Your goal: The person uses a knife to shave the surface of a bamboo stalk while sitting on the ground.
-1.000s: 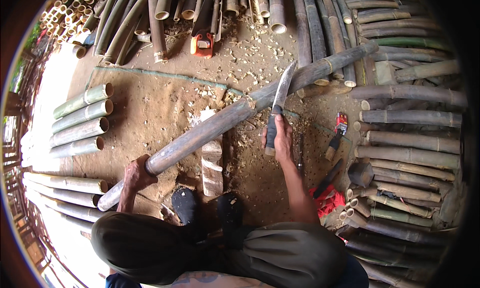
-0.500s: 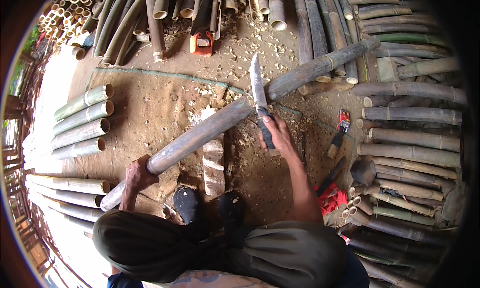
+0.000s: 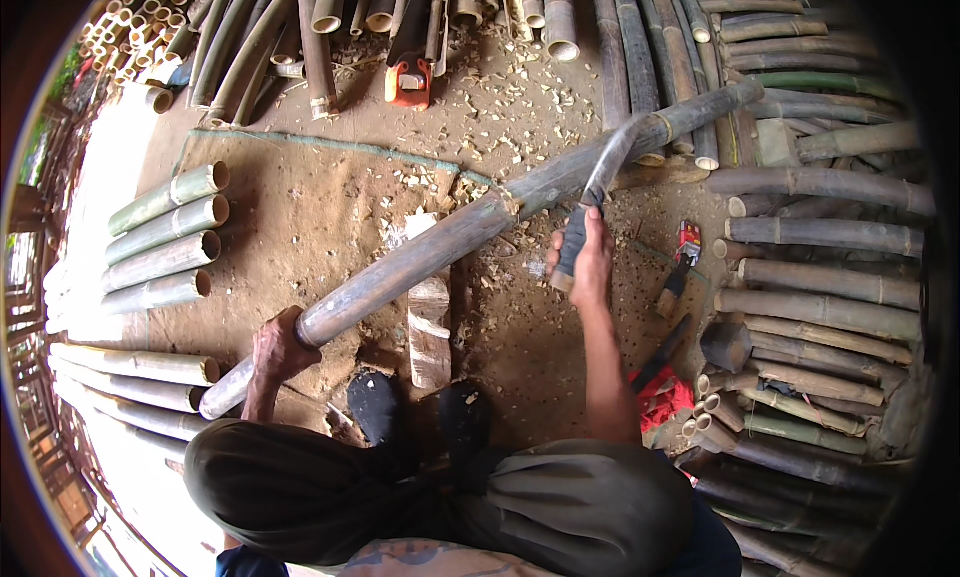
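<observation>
A long grey-brown bamboo pole point(image 3: 405, 262) lies slantwise before me, from the lower left to the upper right. Near its lower end my left hand point(image 3: 280, 345) is wrapped around it. My right hand point(image 3: 590, 255), closed on the dark wrapped handle of a curved knife point(image 3: 608, 159), is just below the pole's upper half. The blade points up and to the right, overlapping the pole; whether its edge touches the bamboo I cannot tell. Under the pole's middle lies a pale, notched wooden block point(image 3: 430, 337), between my dark-covered feet.
Cut bamboo poles point(image 3: 830, 227) are stacked along the right, with green pieces point(image 3: 165, 217) at the left. An orange-handled saw point(image 3: 408, 85) lies at the far side. A tool with a dark handle point(image 3: 676, 282) and a red cloth point(image 3: 665, 399) lie to the right. Shavings litter the ground.
My right hand has moved right and slightly up with the knife, whose blade has swung from upright to leaning right over the pole. My left hand and the pole stay nearly in place.
</observation>
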Motion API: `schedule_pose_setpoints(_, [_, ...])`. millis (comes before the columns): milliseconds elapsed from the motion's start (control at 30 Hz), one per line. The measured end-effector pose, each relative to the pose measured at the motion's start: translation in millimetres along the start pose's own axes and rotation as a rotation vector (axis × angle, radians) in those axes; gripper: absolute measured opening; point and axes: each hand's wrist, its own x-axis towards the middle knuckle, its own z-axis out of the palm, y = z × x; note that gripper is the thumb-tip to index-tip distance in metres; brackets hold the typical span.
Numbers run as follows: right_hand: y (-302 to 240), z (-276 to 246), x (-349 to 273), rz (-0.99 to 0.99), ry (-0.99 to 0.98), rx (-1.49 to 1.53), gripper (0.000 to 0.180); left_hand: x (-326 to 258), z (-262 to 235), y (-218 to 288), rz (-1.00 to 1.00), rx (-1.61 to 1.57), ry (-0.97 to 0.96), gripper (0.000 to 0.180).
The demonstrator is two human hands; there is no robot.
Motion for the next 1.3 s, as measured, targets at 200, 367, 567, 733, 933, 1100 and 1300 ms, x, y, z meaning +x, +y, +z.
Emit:
schedule_pose_setpoints(200, [-9.8, -13.6, 9.4, 0.120, -0.470, -0.409, 0.050, -4.7, -3.0, 3.7, -0.005, 0.024, 0.021, 0.054])
schedule_pose_setpoints(367, [-1.1, -5.7, 1.6, -0.001, -0.089, -0.286, 0.050, -2.4, -2.1, 6.7, 0.007, -0.002, 0.020, 0.052])
schedule_pose_setpoints(567, [-22.3, -19.5, 7.7, 0.083, -0.450, -0.403, 0.054, -5.1, -1.2, 2.1, 0.002, -0.011, 0.030, 0.052])
schedule_pose_setpoints(733, [2.8, -12.0, -1.5, 0.075, -0.291, -0.390, 0.046, -2.2, 0.5, 6.4, 0.027, -0.023, 0.027, 0.051])
schedule_pose_setpoints(933, [-30.7, -19.9, 12.2, 0.086, -0.305, -0.315, 0.055, -3.4, -3.2, 3.8, 0.016, -0.024, 0.031, 0.050])
schedule_pose_setpoints(1100, [3.2, -2.0, -7.0, 0.202, -0.504, -0.455, 0.039, -4.4, -1.0, 1.0, 0.033, -0.038, 0.031, 0.050])
schedule_pose_setpoints(1300, [-27.1, -18.3, 11.3, 0.031, -0.119, -0.075, 0.046, -3.1, 2.6, 1.6, 0.055, -0.023, 0.073, 0.050])
